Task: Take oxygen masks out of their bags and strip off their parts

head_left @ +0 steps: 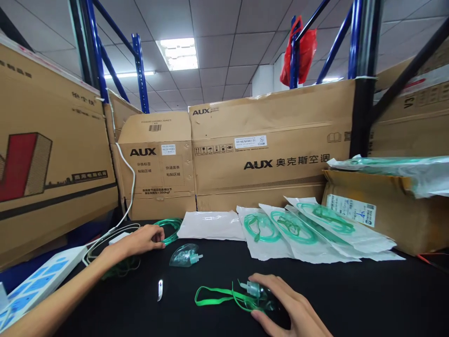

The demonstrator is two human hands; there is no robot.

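Note:
At the left, my left hand (142, 239) has its fingers curled at the near edge of a coil of green tubing (171, 229). Just right of it lies a clear oxygen mask (182, 256) with a pale green connector. In the lower right, my right hand (289, 304) has thumb and fingers round a second oxygen mask (268, 299), partly hidden by the hand. A green elastic strap (213, 296) loops out to its left on the black surface. Between the hands lies a small, thin white strip (160, 290).
Several packs of green tubing (259, 250) overlap at the back right, beside a white packet (212, 225). An opened carton (396, 220) stands further right with packs on top. A power strip (38, 285) with white cables lies left. Large cardboard boxes (273, 140) wall the back.

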